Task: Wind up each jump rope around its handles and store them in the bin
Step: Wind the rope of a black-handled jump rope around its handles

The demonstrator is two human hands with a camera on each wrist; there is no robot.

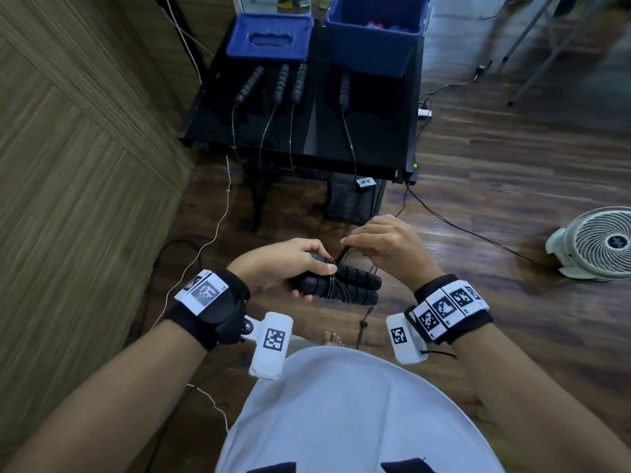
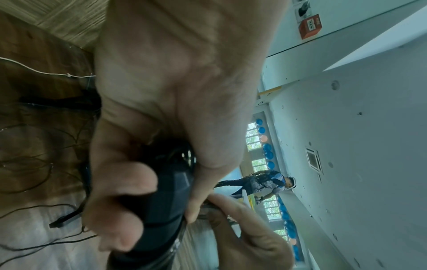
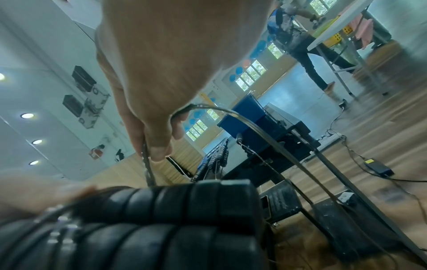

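Above the floor, left hand [image 1: 286, 264] clasps the paired handles [image 1: 345, 285]; right hand [image 1: 389, 247] fingers pinch the cord [image 3: 254, 126]; thin, springy, likely slippery, so pinch close to the handles; bin [image 1: 372, 35] on table [image 1: 368, 141].

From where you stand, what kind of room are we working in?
Probably a large indoor hall or activity room used for recording: wood-look floor, a black table with jump ropes, high windows, and another person at a folding table.

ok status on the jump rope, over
Left hand grips paired handles, few turns on. Right hand pinches the cord. Four handles wait on table; bin unobstructed.
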